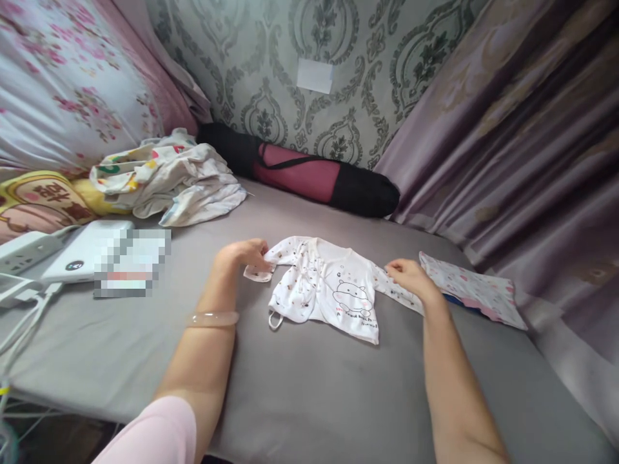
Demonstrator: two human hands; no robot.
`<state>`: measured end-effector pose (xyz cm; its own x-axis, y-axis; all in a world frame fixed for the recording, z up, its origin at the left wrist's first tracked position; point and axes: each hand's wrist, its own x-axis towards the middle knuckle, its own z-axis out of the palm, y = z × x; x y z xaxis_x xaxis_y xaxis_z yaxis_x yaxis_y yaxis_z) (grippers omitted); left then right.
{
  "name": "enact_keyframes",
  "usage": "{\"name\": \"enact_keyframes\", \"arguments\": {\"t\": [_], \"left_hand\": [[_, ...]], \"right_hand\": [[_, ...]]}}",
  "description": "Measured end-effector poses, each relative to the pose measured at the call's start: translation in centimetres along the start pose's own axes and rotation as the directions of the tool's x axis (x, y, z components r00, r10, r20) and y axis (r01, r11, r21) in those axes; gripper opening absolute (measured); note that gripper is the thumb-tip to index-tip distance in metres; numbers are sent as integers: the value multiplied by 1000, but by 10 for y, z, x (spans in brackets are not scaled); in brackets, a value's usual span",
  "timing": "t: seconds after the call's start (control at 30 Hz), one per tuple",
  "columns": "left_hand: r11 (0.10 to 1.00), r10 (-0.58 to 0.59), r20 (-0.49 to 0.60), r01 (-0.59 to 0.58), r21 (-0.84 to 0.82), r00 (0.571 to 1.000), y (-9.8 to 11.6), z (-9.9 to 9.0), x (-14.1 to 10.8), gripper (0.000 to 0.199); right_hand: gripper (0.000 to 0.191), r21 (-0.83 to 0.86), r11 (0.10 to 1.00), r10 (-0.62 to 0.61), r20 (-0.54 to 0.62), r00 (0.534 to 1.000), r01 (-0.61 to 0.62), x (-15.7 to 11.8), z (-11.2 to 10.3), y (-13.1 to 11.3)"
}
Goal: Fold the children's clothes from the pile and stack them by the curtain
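A small white baby shirt (325,283) lies flat on the grey bed sheet, sleeves spread to both sides. It has a cartoon hippo on the right part of its front, small printed figures on the sleeves and left part, and a tie loop at the lower left. My left hand (247,252), with a bracelet on the wrist, has its fingers closed on the left sleeve near the cuff. At the opposite sleeve, my right hand (411,276) pinches the fabric partway along; my forearm covers that sleeve's end.
Folded printed baby clothes (471,290) lie at right beside the curtain (464,129). A rolled bag (300,173) rests along the wall. Crumpled cloth (178,177), a white power bank (89,251), a power strip (31,250) and cables are at left on the sheet (309,393).
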<state>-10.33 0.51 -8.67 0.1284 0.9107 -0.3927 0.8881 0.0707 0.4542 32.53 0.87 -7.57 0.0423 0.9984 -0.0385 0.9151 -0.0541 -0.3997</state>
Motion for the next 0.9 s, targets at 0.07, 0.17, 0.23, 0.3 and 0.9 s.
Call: {"name": "enact_keyframes", "arguments": {"t": [0.07,0.17,0.23,0.3,0.9], "left_hand": [[999,1,3,-1,35,1000,0,5,4,38],[996,50,-39,-47,73,998,2,8,9,21],[987,147,-190,-132,91,971,5,8,9,16],[968,249,-437,-209,137,864,9,5,8,21],[904,-414,-620,380,-196,667,-16,20,28,54]], "right_hand": [[18,-45,987,-154,0,988,154,8,13,-40],[20,6,950,-312,23,950,312,24,44,-98],[22,59,921,-388,47,921,385,34,68,-131],[27,109,901,-426,50,903,419,40,93,-157],[63,-116,920,-364,107,925,375,15,156,-189]]}}
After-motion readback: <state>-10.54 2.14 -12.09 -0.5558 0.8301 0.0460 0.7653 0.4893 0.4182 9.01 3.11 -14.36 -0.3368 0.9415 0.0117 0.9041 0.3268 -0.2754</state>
